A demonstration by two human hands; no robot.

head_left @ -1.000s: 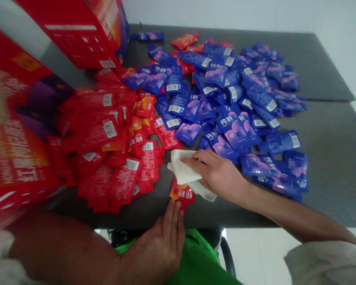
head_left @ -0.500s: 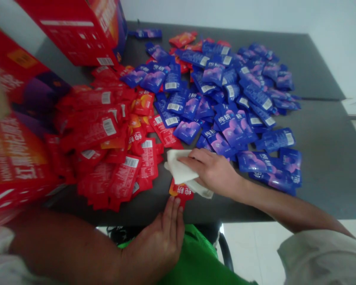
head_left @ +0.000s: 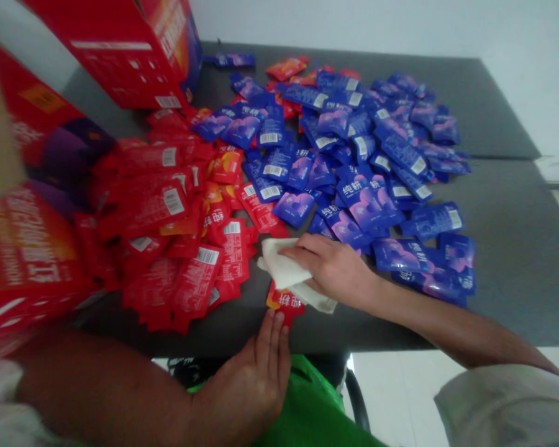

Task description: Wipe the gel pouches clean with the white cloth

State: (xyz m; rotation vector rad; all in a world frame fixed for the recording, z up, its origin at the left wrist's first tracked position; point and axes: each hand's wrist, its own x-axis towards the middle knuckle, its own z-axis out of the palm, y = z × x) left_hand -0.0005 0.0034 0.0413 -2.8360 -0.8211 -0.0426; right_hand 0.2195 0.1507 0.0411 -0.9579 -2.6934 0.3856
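My right hand presses a folded white cloth down on a single red sachet near the front edge of the dark table. Its fingers lie closed over the cloth. My left hand reaches from below with its fingers stretched out together, the fingertips touching the lower edge of that red sachet. A heap of red sachets lies to the left of the hands. A spread of blue sachets covers the table to the right and behind.
Two large red cartons stand at the left: one at the back, another close by, blurred. Green cloth shows below the table edge, over a pale floor. Bare table surface lies at the far right.
The hands hold nearly the same pose. The view has shifted slightly, and the right hand with the cloth has barely moved over the red sachet.
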